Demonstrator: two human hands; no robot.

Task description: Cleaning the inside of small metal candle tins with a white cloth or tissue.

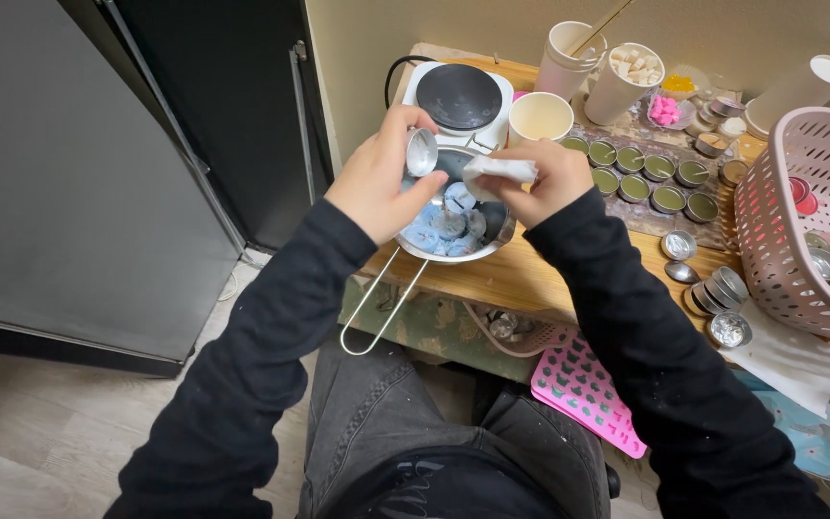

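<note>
left hand [377, 183] grips a small metal tin cup [422, 151] tilted over the steel bowl [492, 235] of bluish wax pieces; right hand [540, 178] pinches a white tissue [497, 171] beside it, seemingly mid-wipe; next likely needs pressing tissue inside the cup

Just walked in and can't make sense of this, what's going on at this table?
A seated person in black sleeves works over a metal bowl holding bluish-white lumps. The left hand holds a small tin tilted above the bowl. The right hand pinches a white cloth beside it. Behind them sit a hot plate and paper cups. To the right are rows of filled tins, loose empty tins and a pink basket.
</note>
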